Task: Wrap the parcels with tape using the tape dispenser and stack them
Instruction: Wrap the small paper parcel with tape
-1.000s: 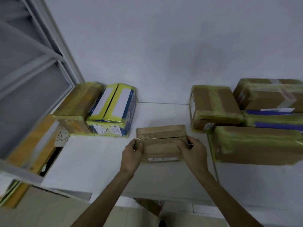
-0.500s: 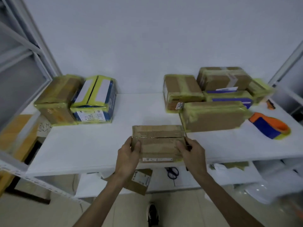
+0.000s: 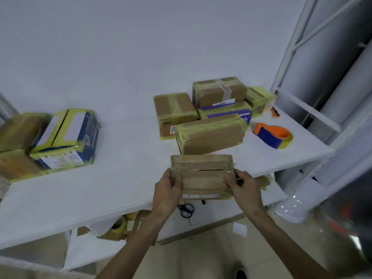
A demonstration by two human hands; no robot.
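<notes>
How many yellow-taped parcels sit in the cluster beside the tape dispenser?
5: a long front parcel, a square parcel at left, a blue-printed parcel behind, a top parcel on it, a small parcel far right. More may hide behind.

Nothing legible (too blurred) on the label [image 3: 201, 196] of the held parcel [image 3: 202, 174] or the sticker [image 3: 60, 159] of the blue box [image 3: 90, 133]

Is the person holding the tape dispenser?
No: left hand and right hand grip a cardboard parcel; the tape dispenser lies on the table.
</notes>
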